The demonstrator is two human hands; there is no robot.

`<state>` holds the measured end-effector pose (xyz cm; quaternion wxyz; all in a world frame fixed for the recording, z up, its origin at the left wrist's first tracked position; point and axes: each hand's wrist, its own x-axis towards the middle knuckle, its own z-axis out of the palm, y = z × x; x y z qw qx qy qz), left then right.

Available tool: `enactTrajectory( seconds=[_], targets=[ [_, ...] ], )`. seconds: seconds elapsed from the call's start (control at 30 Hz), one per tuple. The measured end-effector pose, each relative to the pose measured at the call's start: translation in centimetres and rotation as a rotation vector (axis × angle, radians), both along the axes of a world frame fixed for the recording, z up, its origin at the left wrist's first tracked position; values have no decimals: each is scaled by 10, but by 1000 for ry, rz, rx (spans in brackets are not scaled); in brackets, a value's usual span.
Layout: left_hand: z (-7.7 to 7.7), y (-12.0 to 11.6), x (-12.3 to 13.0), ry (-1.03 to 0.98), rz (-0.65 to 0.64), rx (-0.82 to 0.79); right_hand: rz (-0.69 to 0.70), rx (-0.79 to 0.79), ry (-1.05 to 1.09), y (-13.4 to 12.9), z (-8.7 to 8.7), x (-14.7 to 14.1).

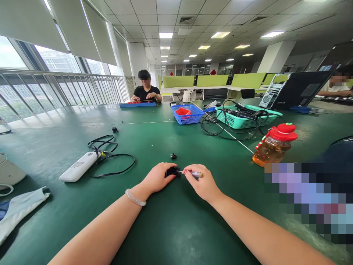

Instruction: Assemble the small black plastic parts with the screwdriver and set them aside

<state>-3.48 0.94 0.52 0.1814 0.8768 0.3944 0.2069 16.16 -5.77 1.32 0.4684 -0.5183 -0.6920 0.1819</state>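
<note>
My left hand (156, 178) is closed around a small black part (173, 171) near the middle of the green table; what kind of part it is I cannot make out. Pinched in my right hand (201, 183) is a small screwdriver (196, 174) with a clear purplish handle and a brass-coloured end. It lies nearly level, its shaft pointing left and its tip at the black part. Just beyond my hands sits another small black piece (173, 156). A pale bangle (135, 198) circles my left wrist.
On the left lie a white power bank (79, 167) with a black cable and a cloth (22, 209). Ahead stand a blue basket (189, 118) and a green basket (237, 123) of cables. A red-lidded bottle (273, 149) is at right. A person (146, 90) sits across the table (154, 136).
</note>
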Motion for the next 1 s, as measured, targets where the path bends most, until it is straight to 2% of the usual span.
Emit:
enactTrajectory(
  seconds=[0.1,0.2,0.3,0.37,0.47,0.57,0.7,0.8,0.9,1.0],
  targets=[
    [3,2,-1,-72,16,40,-80,83,86,0,-1,4],
    [2,5,-4,-124,131,112,-228,120,160,1,-3,8],
    [0,6,-6,18,276,171,-285,84,168,6,-7,12],
    [-1,3,-5,153,318,198,-291,66,162,9,-8,13],
    [1,-2,-3,231,329,221,-269,46,155,15,-10,14],
    [2,-3,0,165,332,219,-209,27,167,20,-13,14],
    [-1,-3,4,34,149,162,-150,14,131,31,-21,10],
    [-5,-6,8,50,55,103,-79,0,28,39,-27,3],
    [-5,-9,11,108,78,62,-54,-67,-100,42,-30,-3],
    [-3,-8,10,122,176,66,-28,-122,-171,42,-30,-4]
  ],
)
